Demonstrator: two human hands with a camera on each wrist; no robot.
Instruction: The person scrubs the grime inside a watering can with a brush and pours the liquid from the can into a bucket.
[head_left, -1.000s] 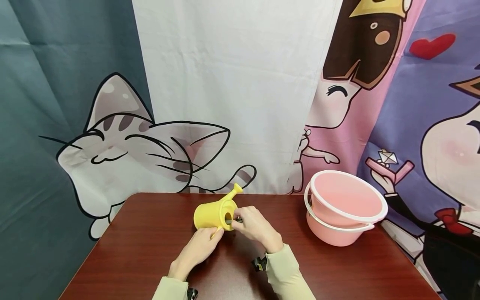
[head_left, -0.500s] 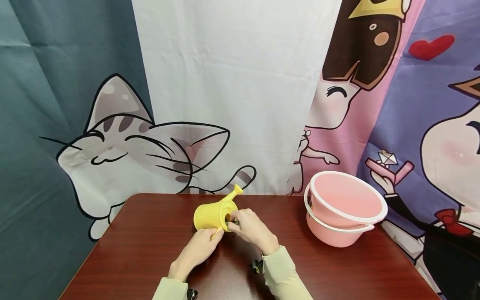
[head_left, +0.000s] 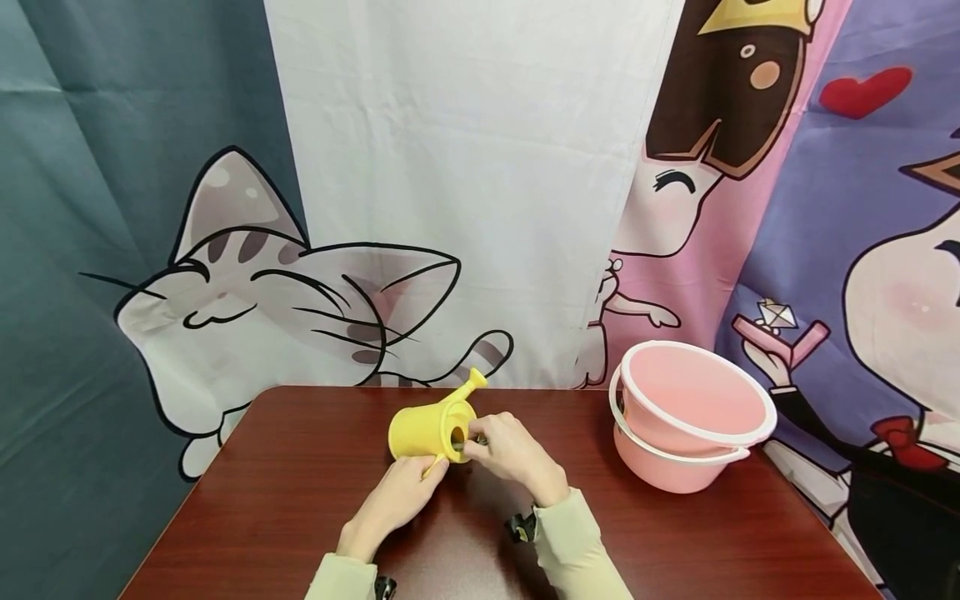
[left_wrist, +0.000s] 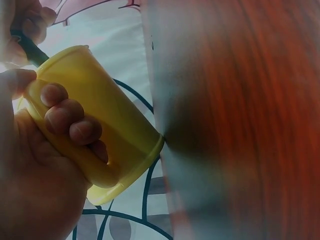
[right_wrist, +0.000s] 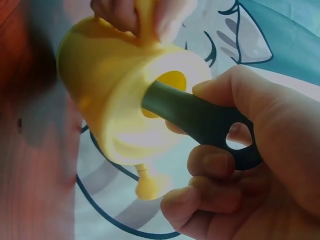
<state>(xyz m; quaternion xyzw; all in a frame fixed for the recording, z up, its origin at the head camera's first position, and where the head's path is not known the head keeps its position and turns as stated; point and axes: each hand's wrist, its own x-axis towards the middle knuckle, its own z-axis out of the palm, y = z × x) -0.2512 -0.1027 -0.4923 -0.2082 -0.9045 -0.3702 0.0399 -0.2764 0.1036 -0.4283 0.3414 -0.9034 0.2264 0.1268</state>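
Observation:
A yellow watering can [head_left: 416,431] is tilted on its side over the table, its spout [head_left: 471,381] pointing up and away. My left hand [head_left: 401,492] grips the can's handle, with the fingers curled round it in the left wrist view. My right hand [head_left: 517,454] pinches a dark green tool [right_wrist: 200,112] between thumb and fingers, near the round hole in its handle's end. The tool's front part passes through the round opening in the can's top [right_wrist: 135,130] and is hidden inside. In the left wrist view the green handle [left_wrist: 34,52] slants out past the can's rim.
Two pink basins [head_left: 667,471] with white rims, one stacked in the other, stand at the right of the brown table [head_left: 277,500]. A printed curtain [head_left: 465,167] hangs right behind the table's back edge. Wrist cameras are strapped on both wrists.
My right hand dips slightly left and toward me half a second ago, then moves back right and away, still pinching the green tool. The left hand and the can stay nearly in place.

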